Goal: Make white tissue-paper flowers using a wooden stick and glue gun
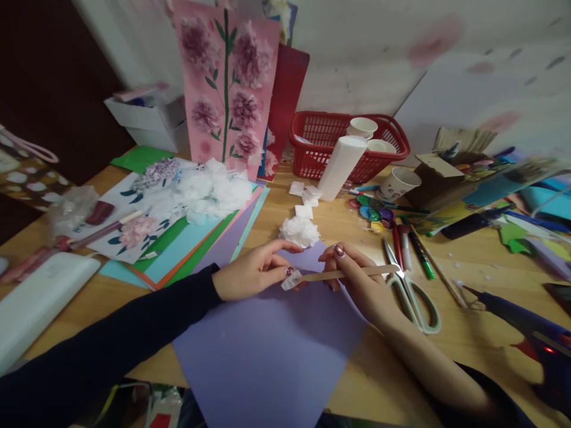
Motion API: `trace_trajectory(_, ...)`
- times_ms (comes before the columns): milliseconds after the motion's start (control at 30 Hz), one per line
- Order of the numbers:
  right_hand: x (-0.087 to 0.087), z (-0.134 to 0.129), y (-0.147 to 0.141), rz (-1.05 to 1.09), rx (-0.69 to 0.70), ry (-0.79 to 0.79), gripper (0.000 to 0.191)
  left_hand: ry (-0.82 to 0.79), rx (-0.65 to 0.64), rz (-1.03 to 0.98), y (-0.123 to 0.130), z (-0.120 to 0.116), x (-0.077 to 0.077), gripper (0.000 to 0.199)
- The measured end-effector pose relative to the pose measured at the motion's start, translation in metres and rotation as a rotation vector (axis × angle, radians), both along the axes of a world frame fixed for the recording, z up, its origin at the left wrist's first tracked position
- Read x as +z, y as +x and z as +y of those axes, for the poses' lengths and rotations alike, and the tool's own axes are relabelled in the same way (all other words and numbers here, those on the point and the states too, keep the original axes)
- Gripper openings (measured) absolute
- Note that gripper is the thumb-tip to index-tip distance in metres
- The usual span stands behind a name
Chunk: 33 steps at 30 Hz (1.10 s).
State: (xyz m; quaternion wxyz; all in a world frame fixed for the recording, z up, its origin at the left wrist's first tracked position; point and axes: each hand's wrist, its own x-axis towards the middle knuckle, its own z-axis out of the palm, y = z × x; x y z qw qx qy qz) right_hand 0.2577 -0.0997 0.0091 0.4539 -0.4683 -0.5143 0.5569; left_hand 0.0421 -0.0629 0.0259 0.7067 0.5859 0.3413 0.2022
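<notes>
My left hand (259, 270) pinches a small white paper piece (291, 280) between thumb and fingers, above a purple sheet (272, 356). A thin wooden stick (328, 275) is held in my right hand (359, 279), its left end touching the white piece and its other end reaching over the scissors (413, 297). Just beyond the hands, a fluffy white paper flower (299, 231) sits at the sheet's far edge. Small white paper squares (304, 211) lie behind the flower, near an upright white roll (342, 167).
A red basket (312, 157) with paper cups stands at the back. Coloured sheets (178, 261) and white fluffy paper (214, 190) lie left. Paint pots (375, 214), pens, and a glue gun (521, 321) with a lit red light are right. A pink flower picture (226, 83) stands behind.
</notes>
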Motion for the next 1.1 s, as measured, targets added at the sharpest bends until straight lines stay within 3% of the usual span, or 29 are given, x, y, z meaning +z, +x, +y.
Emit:
trace_trajectory(267,0.0027,0.0014,-0.0014,0.028,-0.086,0.014,0.031,-0.088,0.022,-0.088,-0.0022,0.0016,-0.0064,0.049)
trace_trajectory(433,0.0051,0.0022,0.0011,0.063,-0.211,0.048,0.030,-0.094,0.041,-0.125,-0.0027,0.0027,-0.0081,0.044)
trace_trajectory(767,-0.0007,-0.0036,-0.0048,0.075,-0.067,0.031,0.028,-0.081,0.050,-0.067,0.0021,-0.0012,-0.0077,0.041)
trace_trajectory(1100,0.0020,-0.0077,-0.0086,-0.017,-0.074,0.028,0.031,-0.068,0.118,-0.028,0.0024,0.0002,-0.0043,0.043)
